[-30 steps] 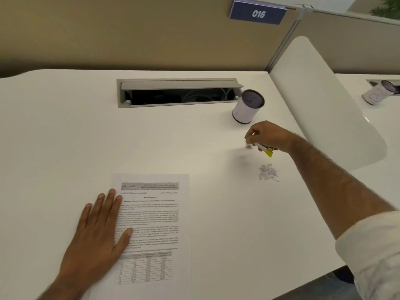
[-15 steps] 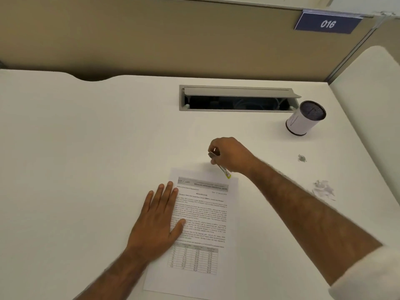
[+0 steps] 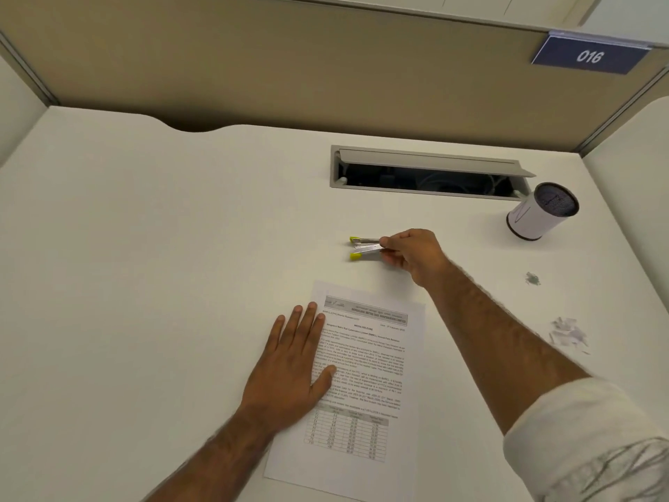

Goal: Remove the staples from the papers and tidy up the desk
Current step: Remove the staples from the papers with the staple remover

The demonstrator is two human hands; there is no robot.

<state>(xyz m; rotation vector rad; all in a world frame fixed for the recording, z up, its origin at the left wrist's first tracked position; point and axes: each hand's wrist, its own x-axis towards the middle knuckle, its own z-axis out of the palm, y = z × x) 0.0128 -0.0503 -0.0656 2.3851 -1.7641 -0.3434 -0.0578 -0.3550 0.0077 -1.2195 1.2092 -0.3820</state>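
A printed paper (image 3: 365,375) with text and a table lies on the white desk (image 3: 144,266). My left hand (image 3: 293,371) rests flat on the paper's left edge, fingers spread. Beyond the paper's top edge, my right hand (image 3: 412,253) pinches a metal staple remover (image 3: 364,247) with yellow-green tips, held low over the desk with its tips pointing left. A small grey clump of removed staples (image 3: 533,279) lies to the right. A little pile of torn paper bits (image 3: 568,333) sits nearer the right edge.
A white cylindrical pen holder with a dark mesh inside (image 3: 541,211) stands at the back right. An open cable slot (image 3: 427,173) is set into the desk behind my right hand. A tan partition (image 3: 289,67) with a "016" sign (image 3: 590,56) closes the back.
My right hand moved from the staple clump at the right to above the paper's top edge, with the remover now pointing left. The view shifted left; my left hand stayed on the paper.
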